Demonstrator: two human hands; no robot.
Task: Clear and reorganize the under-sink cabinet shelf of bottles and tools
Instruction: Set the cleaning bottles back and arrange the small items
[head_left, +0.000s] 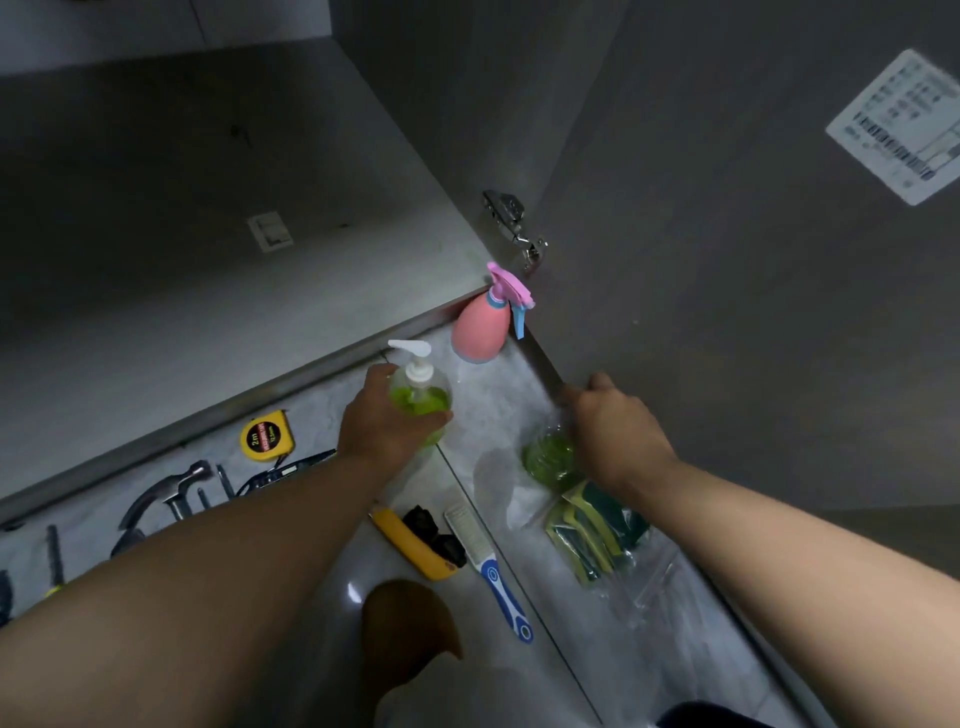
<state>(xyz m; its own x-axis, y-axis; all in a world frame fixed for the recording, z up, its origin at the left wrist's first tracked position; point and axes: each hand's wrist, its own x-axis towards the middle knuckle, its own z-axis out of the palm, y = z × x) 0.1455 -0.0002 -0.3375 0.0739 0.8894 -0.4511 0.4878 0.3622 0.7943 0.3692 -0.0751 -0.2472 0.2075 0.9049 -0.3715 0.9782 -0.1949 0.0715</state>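
My left hand (382, 421) grips a clear pump bottle of green soap (422, 397) just in front of the cabinet's front edge. My right hand (615, 428) holds a second clear bottle of green liquid (549, 460) from above; its top is hidden under my fingers. A pink spray bottle (480, 325) with a blue trigger stands on the floor at the corner by the open door. The grey cabinet shelf (208, 249) lies bare behind it.
On the tiled floor lie a yellow tape measure (266, 435), a hammer (171, 491), pliers (283, 470), a yellow utility knife (413, 545), a blue-handled brush (493, 566) and a pack of sponges (597, 535). The open cabinet door (727, 260) stands at right.
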